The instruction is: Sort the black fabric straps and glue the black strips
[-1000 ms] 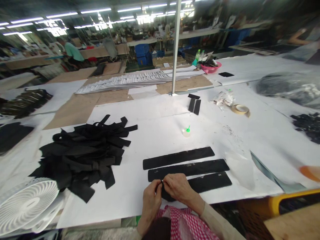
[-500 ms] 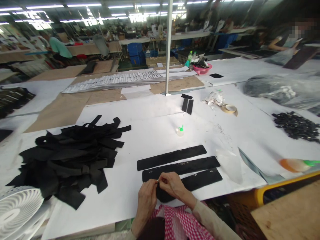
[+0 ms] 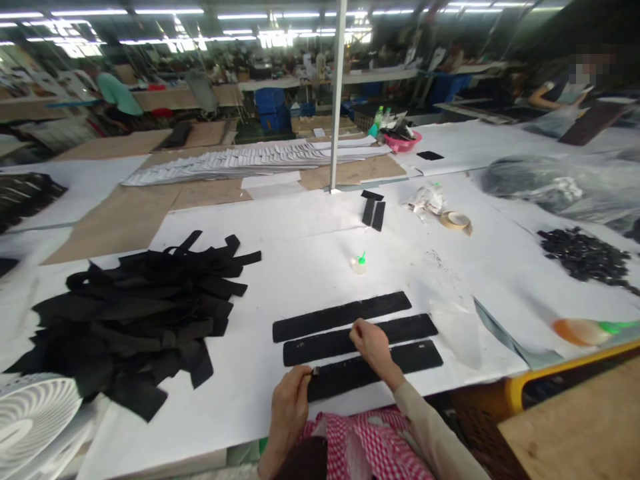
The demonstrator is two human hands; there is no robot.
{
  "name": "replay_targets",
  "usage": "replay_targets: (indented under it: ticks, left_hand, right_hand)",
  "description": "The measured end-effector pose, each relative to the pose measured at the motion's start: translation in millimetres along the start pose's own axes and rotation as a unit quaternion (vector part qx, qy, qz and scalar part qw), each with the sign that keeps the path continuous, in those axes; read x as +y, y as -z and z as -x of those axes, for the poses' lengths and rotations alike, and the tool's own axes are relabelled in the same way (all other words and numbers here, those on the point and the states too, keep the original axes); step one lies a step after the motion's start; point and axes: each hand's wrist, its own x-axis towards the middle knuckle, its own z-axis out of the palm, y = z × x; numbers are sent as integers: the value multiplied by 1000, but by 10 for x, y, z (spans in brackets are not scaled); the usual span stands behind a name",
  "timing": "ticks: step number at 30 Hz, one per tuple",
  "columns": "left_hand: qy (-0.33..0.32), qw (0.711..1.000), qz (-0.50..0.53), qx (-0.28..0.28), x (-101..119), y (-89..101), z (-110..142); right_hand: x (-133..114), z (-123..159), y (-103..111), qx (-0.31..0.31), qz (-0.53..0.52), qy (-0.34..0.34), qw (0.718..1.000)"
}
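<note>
Three long black strips lie side by side on white paper in front of me: the far strip (image 3: 345, 315), the middle strip (image 3: 325, 345) and the near strip (image 3: 400, 361). My left hand (image 3: 289, 408) is closed in a pinch at the left end of the near strip, holding something small that I cannot make out. My right hand (image 3: 371, 347) rests with curled fingers on the middle strip, above the near one. A small glue bottle with a green tip (image 3: 359, 263) stands behind the strips.
A heap of black strips (image 3: 145, 313) lies to the left, a white fan (image 3: 35, 423) at the lower left. A tape roll (image 3: 454, 220), black bits (image 3: 585, 257), an orange bottle (image 3: 583, 330) and a white post (image 3: 337, 93) are to the right and back. People work at far tables.
My hands have parted: the right hand went up and right onto the middle strip, and the near strip now lies flat. The left hand stays pinched at its left end.
</note>
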Motion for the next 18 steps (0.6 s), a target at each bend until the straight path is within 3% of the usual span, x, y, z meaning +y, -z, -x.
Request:
replay_targets:
  ticks: [4,9,18]
  left_hand:
    - [130,984,112,38,-162,36,-6]
    - [220,944,225,100,-394,37,-52]
    - [278,947,137,85,-735,179,72]
  right_hand:
    - [467,-20,244,22,14,-76,997]
    - [902,240,332,6,49,-132,990]
    - [1731,665,813,55,120,-305,943]
